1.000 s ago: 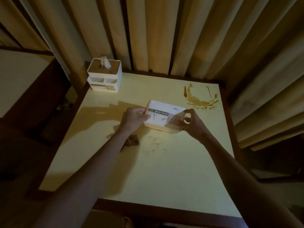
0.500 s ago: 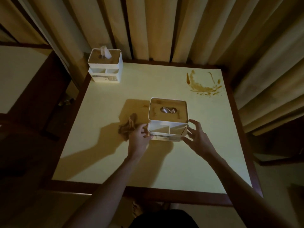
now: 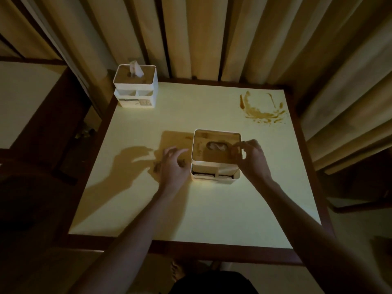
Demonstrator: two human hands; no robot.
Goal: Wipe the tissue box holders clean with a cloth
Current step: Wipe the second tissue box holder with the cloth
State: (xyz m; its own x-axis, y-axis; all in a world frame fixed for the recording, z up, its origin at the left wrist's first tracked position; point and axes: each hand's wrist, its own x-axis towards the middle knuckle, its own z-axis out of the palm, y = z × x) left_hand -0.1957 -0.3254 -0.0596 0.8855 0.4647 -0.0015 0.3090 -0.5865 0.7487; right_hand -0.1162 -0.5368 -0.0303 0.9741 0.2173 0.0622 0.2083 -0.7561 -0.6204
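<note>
since half a second back, left hand (image 3: 174, 166) left the near holder's side and now hovers over the cloth (image 3: 158, 166) on the table (image 3: 191, 219), fingers loosely spread, holding nothing. right hand (image 3: 251, 158) moved up from the holder's right side to its top rim; fingers curled there, can't tell if pinching the edge. likely means cloth pickup next, wiping not begun on this one. counts, left to right: two tissue box holders, far holder (image 3: 135, 90) at back-left corner, near holder (image 3: 216, 155) at centre; one cloth; one brown spill (image 3: 262, 111) back-right.
</note>
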